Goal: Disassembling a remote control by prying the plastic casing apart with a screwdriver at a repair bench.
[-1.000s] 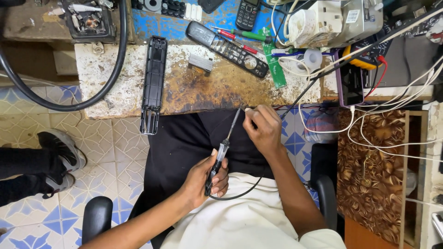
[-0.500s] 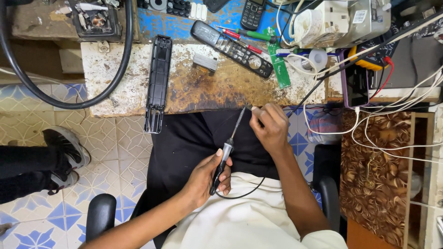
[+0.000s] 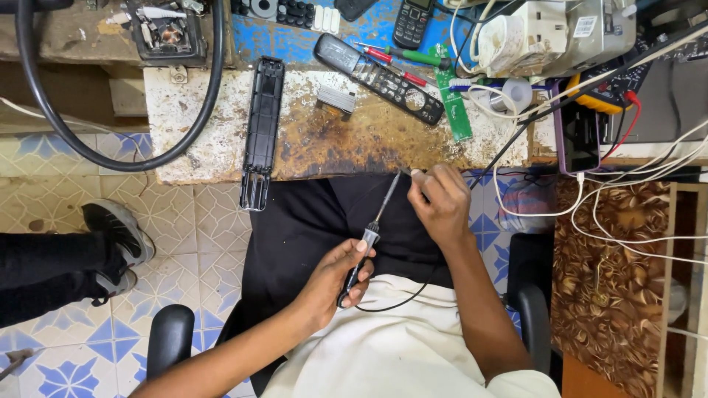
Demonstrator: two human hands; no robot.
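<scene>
Fingers: left hand (image 3: pixel 335 278) wraps the black handle of a thin soldering iron (image 3: pixel 366 239); right hand (image 3: pixel 442 200) pinches narrow near the iron's tip, item too small to tell.
Iron: tilted over the lap, tip at the bench edge.
Bench: rusty worktop (image 3: pixel 346 144) carries a long black remote back cover (image 3: pixel 262 125), black remote control (image 3: pixel 380 76), green circuit board (image 3: pixel 452 99).

- The left hand (image 3: pixel 335 284) gripping the black-handled soldering iron (image 3: pixel 369 239) has shifted slightly, and the metal tip now points up closer to the right hand's fingertips.
- The right hand (image 3: pixel 442 203) has drawn in a little from the edge of the rusty, stained worktop (image 3: pixel 324 140), pinching something too small to tell.
</scene>
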